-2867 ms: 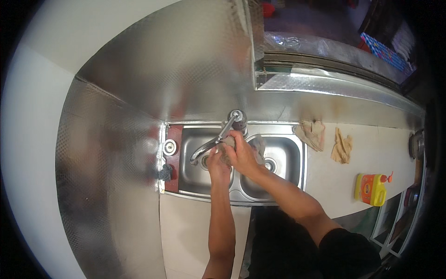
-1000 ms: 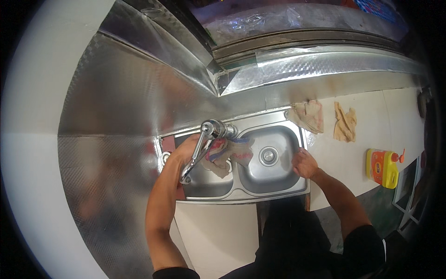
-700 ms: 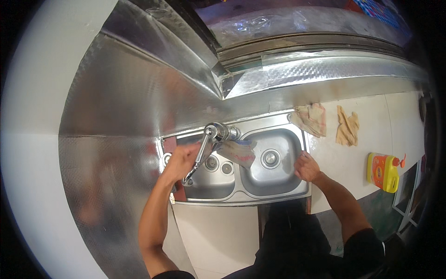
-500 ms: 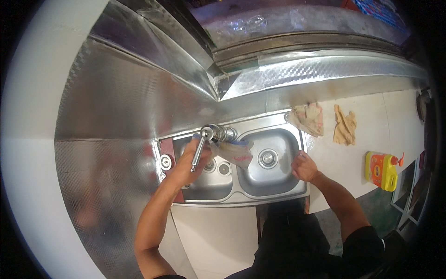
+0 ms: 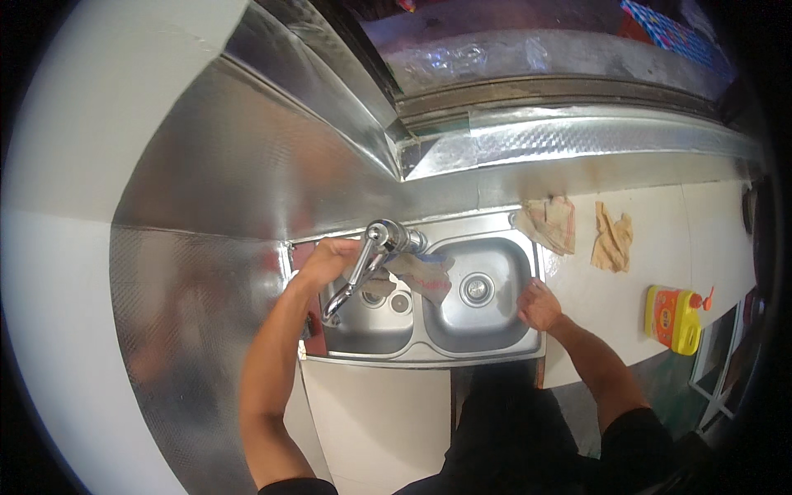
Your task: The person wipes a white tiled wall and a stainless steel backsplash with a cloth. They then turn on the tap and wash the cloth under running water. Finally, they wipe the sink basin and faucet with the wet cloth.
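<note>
I cannot tell whether the fingers of the left hand (image 5: 327, 261), just left of the faucet (image 5: 381, 236), pinch anything. Well right of it, the right hand (image 5: 539, 307) curls its fingers together at the rim of the sink (image 5: 425, 351). The grey cloth (image 5: 427, 276) drapes beside the faucet.

In front of me the tap (image 5: 379, 237) is smooth, mirror-bright metal, the sink (image 5: 491, 320) softer, satin-looking metal, and the cloth (image 5: 426, 279) beside the tap matt fabric. The wall (image 5: 194, 190) to my left wears metal sheeting, finely patterned and dully shiny. My bench (image 5: 652, 227) looks smooth and faintly glossy, under two rumpled, matt rags (image 5: 613, 239) and a shiny plastic bottle (image 5: 670, 319).
</note>
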Tool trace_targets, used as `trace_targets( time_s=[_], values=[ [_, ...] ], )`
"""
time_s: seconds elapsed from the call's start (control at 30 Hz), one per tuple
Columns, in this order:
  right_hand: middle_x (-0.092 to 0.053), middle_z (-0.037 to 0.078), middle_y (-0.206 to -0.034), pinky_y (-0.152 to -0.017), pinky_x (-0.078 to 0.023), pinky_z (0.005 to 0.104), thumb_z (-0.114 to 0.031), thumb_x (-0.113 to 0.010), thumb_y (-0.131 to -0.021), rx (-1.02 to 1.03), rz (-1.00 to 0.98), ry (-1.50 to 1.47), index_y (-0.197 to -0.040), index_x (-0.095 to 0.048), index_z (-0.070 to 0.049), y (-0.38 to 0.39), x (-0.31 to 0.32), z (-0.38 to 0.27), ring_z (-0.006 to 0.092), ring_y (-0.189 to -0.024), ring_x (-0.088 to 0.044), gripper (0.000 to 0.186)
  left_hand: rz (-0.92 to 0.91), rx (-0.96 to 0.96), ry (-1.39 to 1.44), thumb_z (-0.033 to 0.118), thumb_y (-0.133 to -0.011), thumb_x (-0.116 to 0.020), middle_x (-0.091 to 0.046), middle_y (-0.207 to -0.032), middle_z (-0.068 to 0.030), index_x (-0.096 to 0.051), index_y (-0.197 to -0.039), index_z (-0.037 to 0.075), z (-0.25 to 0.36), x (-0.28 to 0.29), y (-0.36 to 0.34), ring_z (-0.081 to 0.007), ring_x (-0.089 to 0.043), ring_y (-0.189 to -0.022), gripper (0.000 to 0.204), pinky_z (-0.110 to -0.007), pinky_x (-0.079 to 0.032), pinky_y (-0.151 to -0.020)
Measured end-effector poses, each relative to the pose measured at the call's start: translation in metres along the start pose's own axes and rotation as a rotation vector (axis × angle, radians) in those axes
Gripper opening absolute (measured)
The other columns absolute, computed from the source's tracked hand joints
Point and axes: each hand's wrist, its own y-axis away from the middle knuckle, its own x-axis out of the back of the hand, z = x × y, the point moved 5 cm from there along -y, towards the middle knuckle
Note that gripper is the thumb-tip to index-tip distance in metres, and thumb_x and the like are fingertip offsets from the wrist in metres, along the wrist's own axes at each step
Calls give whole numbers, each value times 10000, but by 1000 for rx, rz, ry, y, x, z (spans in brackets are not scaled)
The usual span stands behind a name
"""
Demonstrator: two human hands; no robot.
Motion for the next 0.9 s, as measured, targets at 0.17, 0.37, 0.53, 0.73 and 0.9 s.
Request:
trace_targets(
  time_s=[0.17,0.37,0.53,0.73,0.9],
  values=[
    [-673,77,-888,-1158,-346,448,-258,-690,-772,-8,32,19,-867,-716,-86,2,3,1,233,-1011,-609,198,201,-192,423,117,-1010,-629,-745,-981,-53,-710,-1222,-13,8,4,36,-117,-661,-854,262,-268,-536,-789],
    [-654,70,-873,-1141,-355,451,-253,-703,-759,-7,40,10,-821,-698,-99,0,1,-2,235,-1004,-602,166,56,-216,524,-188,-808,-394,-625,-1398,-120,-564,-1454,7,26,-23,48,-193,-673,-1097,696,-317,-538,-971],
    [-645,77,-930,-1138,-348,499,-288,-708,-767,-20,-3,-15,-843,-703,-115,3,-5,2,259,-1053,-581,189,-173,-491,67,-226,-885,-456,-301,-1666,-58,-465,-1544,111,47,-26,36,-193,-527,-1332,741,-328,-497,-1036],
    [-647,76,-968,-1148,-341,507,-283,-707,-753,-35,-64,34,-884,-698,-114,-1,-11,1,252,-1057,-576,214,-298,-525,-325,-138,-808,-729,-272,-1655,-53,-608,-1385,100,72,-16,5,-218,-481,-1381,636,-348,-499,-1073],
    [-639,78,-951,-1129,-360,513,-282,-713,-724,0,-14,12,-901,-686,-102,2,-9,2,263,-1028,-571,255,-277,-610,-97,-73,-727,-801,-471,-1567,-66,-672,-1309,88,53,-23,-20,-233,-486,-1401,617,-381,-418,-1134]
  ],
)
